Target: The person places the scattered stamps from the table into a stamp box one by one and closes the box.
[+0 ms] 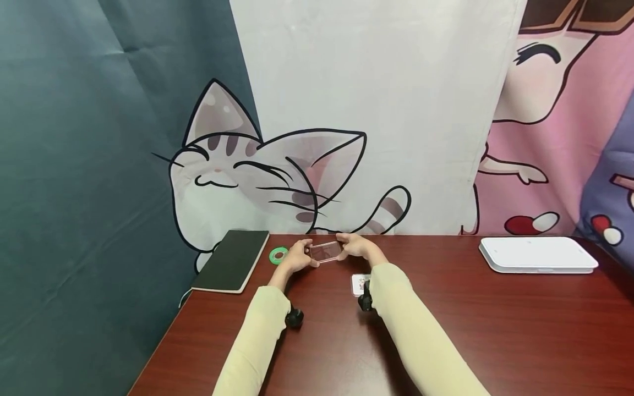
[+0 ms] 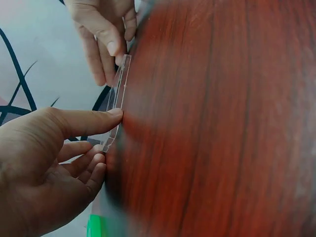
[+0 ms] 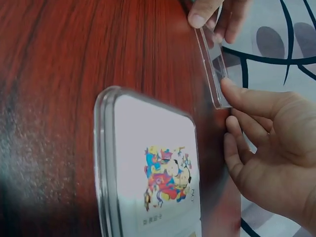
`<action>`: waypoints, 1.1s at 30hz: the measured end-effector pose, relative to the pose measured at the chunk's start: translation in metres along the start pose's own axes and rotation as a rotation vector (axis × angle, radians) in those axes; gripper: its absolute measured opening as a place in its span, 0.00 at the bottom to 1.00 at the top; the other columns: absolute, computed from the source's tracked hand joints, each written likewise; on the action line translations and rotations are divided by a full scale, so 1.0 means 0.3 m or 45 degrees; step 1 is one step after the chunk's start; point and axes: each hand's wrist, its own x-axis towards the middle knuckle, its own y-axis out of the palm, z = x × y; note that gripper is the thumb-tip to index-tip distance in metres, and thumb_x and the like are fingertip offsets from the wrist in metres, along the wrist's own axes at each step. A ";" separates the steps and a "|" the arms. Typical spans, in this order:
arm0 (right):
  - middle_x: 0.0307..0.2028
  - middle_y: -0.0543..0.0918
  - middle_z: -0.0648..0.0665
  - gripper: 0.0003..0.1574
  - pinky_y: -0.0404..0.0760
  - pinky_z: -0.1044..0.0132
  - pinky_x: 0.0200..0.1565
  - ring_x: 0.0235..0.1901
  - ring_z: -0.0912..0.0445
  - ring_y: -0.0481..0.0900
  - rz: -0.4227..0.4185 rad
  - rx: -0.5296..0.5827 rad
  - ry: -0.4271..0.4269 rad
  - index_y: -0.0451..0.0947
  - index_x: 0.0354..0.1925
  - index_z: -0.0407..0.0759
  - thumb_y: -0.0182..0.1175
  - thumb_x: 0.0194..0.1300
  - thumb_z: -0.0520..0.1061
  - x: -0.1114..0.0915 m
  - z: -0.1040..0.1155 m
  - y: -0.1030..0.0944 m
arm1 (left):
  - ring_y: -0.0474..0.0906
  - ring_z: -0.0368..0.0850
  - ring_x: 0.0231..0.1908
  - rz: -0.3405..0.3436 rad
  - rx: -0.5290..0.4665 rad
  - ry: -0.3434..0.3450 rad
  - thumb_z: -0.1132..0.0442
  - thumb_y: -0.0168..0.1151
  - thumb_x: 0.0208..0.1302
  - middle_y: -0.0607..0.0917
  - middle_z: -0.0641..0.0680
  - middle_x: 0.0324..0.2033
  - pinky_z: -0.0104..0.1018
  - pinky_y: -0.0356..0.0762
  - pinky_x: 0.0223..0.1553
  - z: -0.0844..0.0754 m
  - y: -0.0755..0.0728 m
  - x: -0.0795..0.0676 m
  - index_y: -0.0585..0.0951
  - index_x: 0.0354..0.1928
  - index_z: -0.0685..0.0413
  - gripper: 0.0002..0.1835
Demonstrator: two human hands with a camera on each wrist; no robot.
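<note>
Both hands hold a shallow clear plastic case (image 1: 325, 251) at the far edge of the table, one at each end. The left hand (image 1: 297, 256) pinches its left end, thumb on the near rim and fingers behind and below, as the left wrist view shows. At the other end the right hand (image 3: 276, 133) grips it with the thumb at the rim and the fingers partly curled. Nearer than the hands, partly hidden by the right sleeve in the head view, lies a clear-edged box (image 3: 163, 128) with a colourful printed picture on white.
A green roll of tape (image 1: 272, 256) lies just left of the left hand. Beyond it, a black notebook (image 1: 230, 261) rests along the left table edge. A white rectangular box (image 1: 539, 254) lies at the back right. A cat-print curtain (image 1: 396, 82) hangs behind the table.
</note>
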 end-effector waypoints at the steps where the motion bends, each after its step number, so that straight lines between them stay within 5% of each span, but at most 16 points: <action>1: 0.74 0.58 0.35 0.52 0.59 0.54 0.73 0.73 0.39 0.58 -0.001 -0.002 0.002 0.51 0.75 0.35 0.64 0.58 0.30 0.001 0.000 -0.001 | 0.71 0.53 0.53 -0.004 -0.010 0.007 0.73 0.73 0.47 0.76 0.62 0.57 0.44 0.70 0.58 0.002 0.002 0.001 0.68 0.68 0.65 0.42; 12: 0.67 0.71 0.34 0.48 0.66 0.54 0.69 0.69 0.40 0.65 -0.097 -0.020 -0.011 0.60 0.71 0.35 0.64 0.52 0.26 0.007 -0.011 0.004 | 0.72 0.53 0.52 0.004 -0.147 0.003 0.70 0.71 0.49 0.78 0.62 0.56 0.43 0.72 0.54 0.023 0.009 0.000 0.71 0.65 0.64 0.37; 18: 0.67 0.71 0.34 0.45 0.68 0.50 0.67 0.69 0.42 0.66 -0.045 -0.039 -0.020 0.61 0.70 0.34 0.65 0.55 0.31 -0.010 -0.007 -0.035 | 0.74 0.53 0.54 -0.016 -0.255 0.001 0.67 0.71 0.51 0.79 0.62 0.57 0.41 0.74 0.54 0.013 0.005 -0.002 0.72 0.65 0.63 0.36; 26: 0.68 0.68 0.30 0.44 0.69 0.49 0.66 0.65 0.37 0.68 -0.041 0.069 -0.172 0.62 0.69 0.30 0.66 0.56 0.34 -0.082 -0.005 -0.157 | 0.75 0.48 0.49 0.021 -0.372 0.142 0.67 0.70 0.53 0.78 0.63 0.57 0.31 0.74 0.47 -0.090 -0.011 0.002 0.70 0.66 0.63 0.36; 33: 0.69 0.67 0.30 0.45 0.66 0.45 0.68 0.66 0.38 0.68 -0.043 0.073 -0.290 0.61 0.70 0.34 0.67 0.58 0.40 -0.199 0.002 -0.208 | 0.77 0.40 0.43 0.084 -0.478 0.246 0.68 0.70 0.54 0.79 0.62 0.55 0.29 0.77 0.48 -0.161 -0.027 -0.052 0.70 0.67 0.59 0.36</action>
